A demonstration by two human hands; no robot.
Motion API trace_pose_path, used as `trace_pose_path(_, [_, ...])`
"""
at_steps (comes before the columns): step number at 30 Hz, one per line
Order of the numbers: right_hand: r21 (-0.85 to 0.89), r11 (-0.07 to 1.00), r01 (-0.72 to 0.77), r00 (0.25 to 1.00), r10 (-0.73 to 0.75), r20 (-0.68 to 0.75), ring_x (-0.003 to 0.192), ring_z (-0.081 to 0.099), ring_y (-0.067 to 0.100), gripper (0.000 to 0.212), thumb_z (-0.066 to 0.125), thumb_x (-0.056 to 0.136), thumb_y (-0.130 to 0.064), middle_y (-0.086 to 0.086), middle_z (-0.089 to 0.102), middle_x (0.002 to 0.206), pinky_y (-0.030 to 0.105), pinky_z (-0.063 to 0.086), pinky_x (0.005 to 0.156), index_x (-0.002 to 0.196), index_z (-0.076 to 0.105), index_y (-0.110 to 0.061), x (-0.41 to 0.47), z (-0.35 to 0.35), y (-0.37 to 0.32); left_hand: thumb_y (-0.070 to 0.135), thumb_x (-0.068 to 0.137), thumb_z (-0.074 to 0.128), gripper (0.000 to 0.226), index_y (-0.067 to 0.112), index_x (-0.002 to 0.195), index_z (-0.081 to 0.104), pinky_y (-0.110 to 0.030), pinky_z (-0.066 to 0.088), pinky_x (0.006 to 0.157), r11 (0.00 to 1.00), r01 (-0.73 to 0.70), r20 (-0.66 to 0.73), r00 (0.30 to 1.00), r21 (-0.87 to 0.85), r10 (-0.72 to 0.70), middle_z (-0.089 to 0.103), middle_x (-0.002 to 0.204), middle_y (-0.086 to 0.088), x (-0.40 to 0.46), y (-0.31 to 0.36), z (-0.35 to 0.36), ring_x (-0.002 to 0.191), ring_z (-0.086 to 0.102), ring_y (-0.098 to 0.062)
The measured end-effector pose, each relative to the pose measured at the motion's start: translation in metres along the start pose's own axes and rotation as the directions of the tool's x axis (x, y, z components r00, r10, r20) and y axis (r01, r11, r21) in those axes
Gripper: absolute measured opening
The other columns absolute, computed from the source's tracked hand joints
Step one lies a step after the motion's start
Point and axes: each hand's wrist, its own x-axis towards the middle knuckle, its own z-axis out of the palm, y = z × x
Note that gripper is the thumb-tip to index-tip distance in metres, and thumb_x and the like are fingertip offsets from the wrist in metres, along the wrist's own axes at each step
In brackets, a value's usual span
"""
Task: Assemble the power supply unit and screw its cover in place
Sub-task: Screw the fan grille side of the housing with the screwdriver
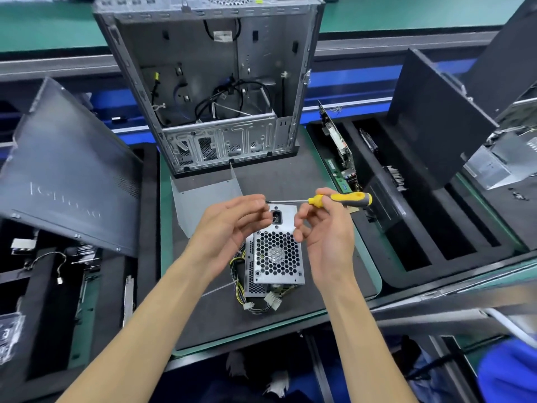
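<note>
A person's two bare forearms reach over a dark work mat. The right hand grips a yellow-and-grey screwdriver by its handle, the shaft lying level and pointing left. The left hand has curled fingers pinching at the shaft's tip; whether a screw sits there is too small to tell. Both hands hover just above the power supply unit, a silver box with a honeycomb fan grille that stands on the mat, partly hidden behind them. Its yellow and black wires spill toward the viewer. A thin grey metal sheet stands just behind the hands. Beyond it sits an open computer case, cables loose inside. A dark side panel leans at left; foam trays holding circuit boards lie right.
</note>
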Motion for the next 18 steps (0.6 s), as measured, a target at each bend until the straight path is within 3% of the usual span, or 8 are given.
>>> trace_pose_path(4, [0.001, 0.999, 0.035, 0.999, -0.035, 0.030, 0.061, 0.057, 0.022, 0.012, 0.049, 0.096, -0.019, 0.008, 0.060, 0.069, 0.027, 0.046, 0.044, 0.106, 0.054, -0.013, -0.006, 0.000, 0.005, 0.019, 0.077, 0.078, 0.024, 0.001, 0.094, 0.077, -0.023, 0.058, 0.071, 0.996, -0.045, -0.002, 0.999, 0.074, 0.045, 0.074, 0.084, -0.013, -0.006, 0.001, 0.003, 0.075, 0.073, -0.020])
trace_pose_path(12, [0.086, 0.995, 0.052, 0.996, -0.057, 0.063, 0.065, 0.061, 0.021, 0.013, 0.048, 0.097, -0.019, 0.007, 0.061, 0.072, 0.028, 0.048, 0.047, 0.107, 0.054, -0.014, -0.010, 0.000, 0.012, 0.018, 0.076, 0.080, 0.017, 0.007, 0.089, 0.081, -0.027, 0.060, 0.079, 0.992, -0.033, 0.024, 0.999, -0.124, 0.036, 0.076, 0.098, -0.016, -0.013, 0.001, 0.001, 0.093, 0.076, -0.025])
trace_pose_path(18, [0.079, 0.996, 0.044, 0.994, -0.052, 0.096, 0.065, 0.061, 0.020, 0.013, 0.047, 0.096, -0.018, 0.007, 0.061, 0.070, 0.029, 0.048, 0.046, 0.107, 0.053, -0.013, -0.011, 0.001, 0.012, 0.013, 0.082, 0.072, 0.031, -0.005, 0.107, 0.068, -0.025, 0.060, 0.074, 0.998, -0.046, -0.014, 0.999, -0.045, 0.045, 0.076, 0.091, -0.013, -0.017, 0.001, 0.003, 0.085, 0.075, -0.022])
